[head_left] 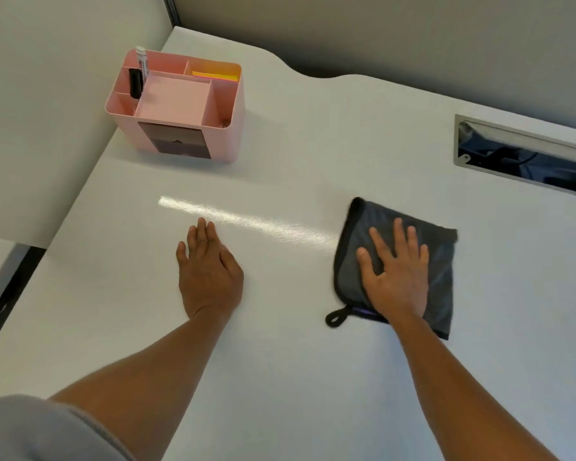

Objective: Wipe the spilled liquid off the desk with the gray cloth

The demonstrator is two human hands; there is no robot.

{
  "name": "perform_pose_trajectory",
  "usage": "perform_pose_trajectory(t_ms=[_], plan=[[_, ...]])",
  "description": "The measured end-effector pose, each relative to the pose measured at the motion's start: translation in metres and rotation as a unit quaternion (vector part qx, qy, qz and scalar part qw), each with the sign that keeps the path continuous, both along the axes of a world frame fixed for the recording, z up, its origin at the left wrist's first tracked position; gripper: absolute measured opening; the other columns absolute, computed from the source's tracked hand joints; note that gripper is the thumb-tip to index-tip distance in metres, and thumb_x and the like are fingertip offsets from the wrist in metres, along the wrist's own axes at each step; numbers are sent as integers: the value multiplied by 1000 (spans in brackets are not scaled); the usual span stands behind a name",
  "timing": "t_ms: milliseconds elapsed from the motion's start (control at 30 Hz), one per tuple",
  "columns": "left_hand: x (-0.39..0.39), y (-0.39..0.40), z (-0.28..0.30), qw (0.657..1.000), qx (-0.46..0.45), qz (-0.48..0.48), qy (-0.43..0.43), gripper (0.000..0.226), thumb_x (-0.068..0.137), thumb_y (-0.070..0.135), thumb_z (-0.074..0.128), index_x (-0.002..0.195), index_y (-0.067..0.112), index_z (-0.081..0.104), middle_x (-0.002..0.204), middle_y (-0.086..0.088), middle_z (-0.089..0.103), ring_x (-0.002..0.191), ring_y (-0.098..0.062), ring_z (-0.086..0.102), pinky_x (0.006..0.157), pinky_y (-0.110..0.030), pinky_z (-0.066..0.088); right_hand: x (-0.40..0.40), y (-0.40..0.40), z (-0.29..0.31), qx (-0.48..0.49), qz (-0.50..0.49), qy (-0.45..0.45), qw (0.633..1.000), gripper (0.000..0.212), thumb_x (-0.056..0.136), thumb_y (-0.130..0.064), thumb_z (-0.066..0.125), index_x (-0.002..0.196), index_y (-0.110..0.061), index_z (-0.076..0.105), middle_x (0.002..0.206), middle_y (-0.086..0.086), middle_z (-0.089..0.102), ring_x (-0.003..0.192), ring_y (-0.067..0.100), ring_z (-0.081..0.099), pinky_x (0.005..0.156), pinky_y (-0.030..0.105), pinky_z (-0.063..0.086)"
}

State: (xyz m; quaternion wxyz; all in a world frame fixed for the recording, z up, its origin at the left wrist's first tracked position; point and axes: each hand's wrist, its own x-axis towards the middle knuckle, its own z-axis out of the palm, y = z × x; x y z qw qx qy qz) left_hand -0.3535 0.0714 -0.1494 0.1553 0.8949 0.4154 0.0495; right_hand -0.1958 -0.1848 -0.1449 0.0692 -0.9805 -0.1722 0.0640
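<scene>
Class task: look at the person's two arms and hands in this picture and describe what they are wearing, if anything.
Both forearms are bare. The left hand and right hand wear no gloves, and no rings, watch or bracelets are visible. The only clothing in view is a gray sleeve, loose and short, at the left upper arm.

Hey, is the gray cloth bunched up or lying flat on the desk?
Flat. The gray cloth lies spread on the desk under the right hand's straight fingers.

Grey partition walls (379, 38) behind a white desk (313, 134)
</scene>
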Motion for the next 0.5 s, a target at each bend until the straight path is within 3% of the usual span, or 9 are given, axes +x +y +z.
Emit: perform_pose_trajectory(t_ms=[133,233,400,500], plan=[[1,-2,-2,1000,3,10,-2,54,99,20,22,151,3,25,160,-8,21,149,-21,15,122,-39,6,42,11,6,7,-224,26,974,66,99,-66,18,158,-36,22,169,5,0,156,28,-4,124,54,-4],[3,-4,-1,1000,5,8,6,58,97,23,18,151,4,23,161,-7,19,149,-21,13,122,-39,5,57,55,7,13,-256,40,966,70,98,-67,15,160,-34,15,169,11,-6,155,34,-9,122,57,-8],[4,-4,1,1000,7,6,21,60,96,25,15,152,5,20,161,-6,17,149,-20,12,122,-39,3,36,134,4,3,-18,12,1000,69,97,-67,15,158,-35,20,169,12,-1,155,33,-6,124,55,-5],[2,-2,0,1000,7,5,16,59,97,25,16,152,5,21,161,-7,18,149,-21,13,122,-40,5,6,161,1,5,157,-3,988,66,97,-67,19,156,-38,26,169,10,3,156,31,-4,125,54,-2]])
